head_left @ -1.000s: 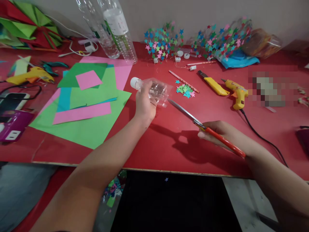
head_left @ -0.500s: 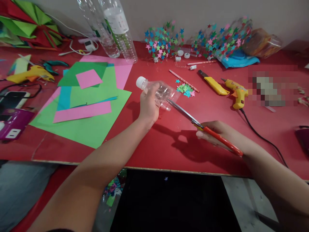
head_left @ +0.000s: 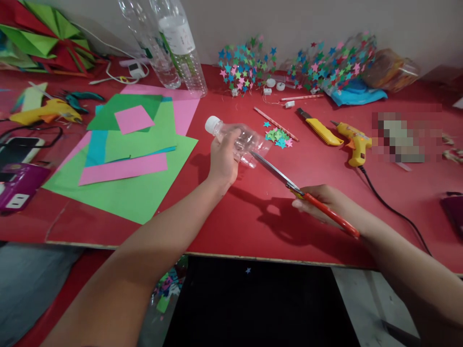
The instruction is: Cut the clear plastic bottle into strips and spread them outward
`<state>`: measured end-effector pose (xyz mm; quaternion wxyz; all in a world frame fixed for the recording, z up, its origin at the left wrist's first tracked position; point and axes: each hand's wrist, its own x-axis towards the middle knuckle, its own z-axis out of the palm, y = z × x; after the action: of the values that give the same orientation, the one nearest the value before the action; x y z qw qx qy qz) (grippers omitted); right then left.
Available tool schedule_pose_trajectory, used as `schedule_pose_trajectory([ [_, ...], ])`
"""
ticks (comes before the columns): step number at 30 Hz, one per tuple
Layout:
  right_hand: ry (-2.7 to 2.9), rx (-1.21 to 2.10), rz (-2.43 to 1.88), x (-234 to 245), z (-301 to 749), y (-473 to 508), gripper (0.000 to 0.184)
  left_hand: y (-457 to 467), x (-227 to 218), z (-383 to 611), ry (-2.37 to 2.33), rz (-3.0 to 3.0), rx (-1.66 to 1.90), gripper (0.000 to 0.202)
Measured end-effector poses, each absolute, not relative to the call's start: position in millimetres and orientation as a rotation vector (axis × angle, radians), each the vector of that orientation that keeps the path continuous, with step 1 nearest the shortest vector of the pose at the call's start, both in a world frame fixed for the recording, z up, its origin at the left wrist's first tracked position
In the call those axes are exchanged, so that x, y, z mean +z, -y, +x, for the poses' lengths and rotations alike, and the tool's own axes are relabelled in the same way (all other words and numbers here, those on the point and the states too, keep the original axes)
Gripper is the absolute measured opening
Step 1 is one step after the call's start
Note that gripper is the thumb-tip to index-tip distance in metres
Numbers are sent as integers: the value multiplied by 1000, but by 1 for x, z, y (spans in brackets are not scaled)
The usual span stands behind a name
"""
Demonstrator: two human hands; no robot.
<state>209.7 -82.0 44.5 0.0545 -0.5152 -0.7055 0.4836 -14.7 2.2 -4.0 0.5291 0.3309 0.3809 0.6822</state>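
Scissors (head_left: pixel 277 173) right up against a clear bottle (head_left: pixel 249 137), looks like a trimming step.
Bottle's held over the counter (head_left: pixel 231 226), left hand (head_left: pixel 224 161) with fingers curled round it, right hand (head_left: pixel 331 194) with fingers closed on the scissor handles (head_left: pixel 333 215); blades look close together, can't tell if they're biting plastic. Next snip would call for a steady grip and blades lined up, I'd say. Decent bare room toward the front edge (head_left: pixel 275 259), but star pile (head_left: pixel 278 138) sits just past the bottle.
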Motion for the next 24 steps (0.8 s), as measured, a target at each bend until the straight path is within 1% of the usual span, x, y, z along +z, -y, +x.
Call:
schedule_pose_trajectory([
  [4, 2119, 1478, -1612, 46, 206, 82, 48, -3, -2, -16, -867, 822, 1609, 9],
  [9, 2180, 1423, -1524, 45, 207, 83, 47, -1, 1, -16, -849, 863, 1614, 10],
  [15, 2217, 1443, -1458, 48, 209, 84, 46, 1, 2, -15, -773, 904, 1616, 9],
  [21, 2179, 1431, -1520, 47, 205, 86, 46, 0, 0, -16, -846, 900, 1605, 20],
  [24, 2178, 1403, -1535, 44, 203, 86, 48, -1, -2, -17, -853, 890, 1609, 21],
])
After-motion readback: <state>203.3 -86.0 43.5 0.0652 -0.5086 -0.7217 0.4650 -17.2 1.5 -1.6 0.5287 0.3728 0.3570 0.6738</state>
